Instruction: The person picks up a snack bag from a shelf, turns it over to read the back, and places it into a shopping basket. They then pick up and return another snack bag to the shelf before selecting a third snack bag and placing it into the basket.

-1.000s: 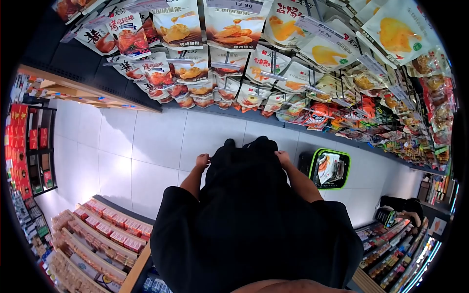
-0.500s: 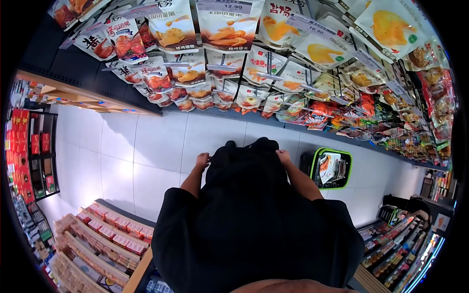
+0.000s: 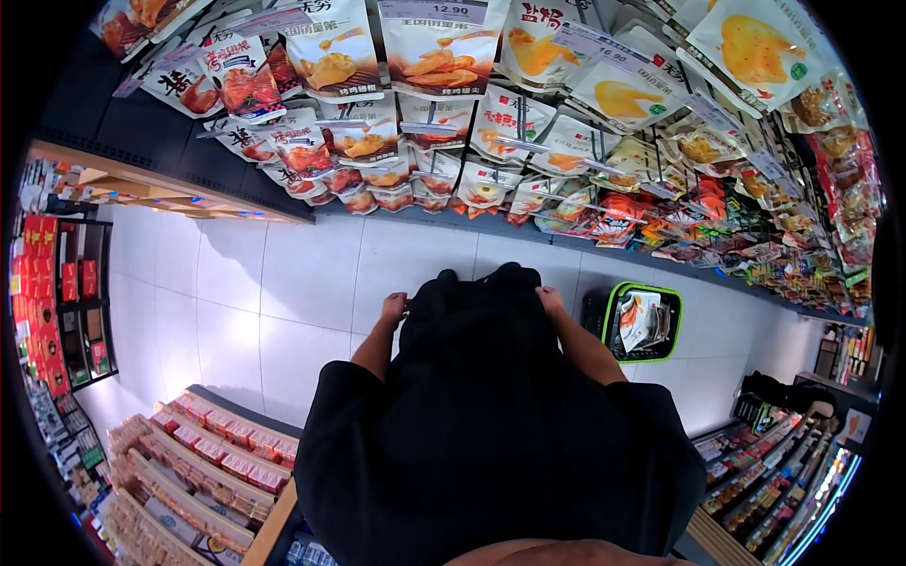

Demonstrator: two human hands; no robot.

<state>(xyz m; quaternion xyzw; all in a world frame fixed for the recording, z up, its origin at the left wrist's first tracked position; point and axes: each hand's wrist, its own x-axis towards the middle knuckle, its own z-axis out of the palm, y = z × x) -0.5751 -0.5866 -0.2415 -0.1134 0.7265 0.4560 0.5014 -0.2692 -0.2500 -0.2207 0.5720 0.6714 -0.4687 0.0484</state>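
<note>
My left hand (image 3: 394, 307) hangs at the left edge of my black clothing (image 3: 472, 396), its fingers curled in. On the other side, my right hand (image 3: 549, 300) rests against the clothing with its fingers bent and partly hidden. Whether either hand grips the cloth is too small to make out. To the right of my right hand, a black shopping basket (image 3: 674, 325) with a bright green rim stands on the floor. A white food pouch (image 3: 639, 319) with a picture on it lies inside.
Hanging bags of packaged chicken snacks (image 3: 439, 52) fill the rack in front, with price tags sticking out. Stepped shelves of boxed goods (image 3: 203, 462) stand behind left. Red boxes (image 3: 38, 283) are stacked far left. A person in dark clothes (image 3: 783, 389) is at the far right.
The view has shifted very slightly. Both hands keep their place beside the clothing, and the basket has stayed put.
</note>
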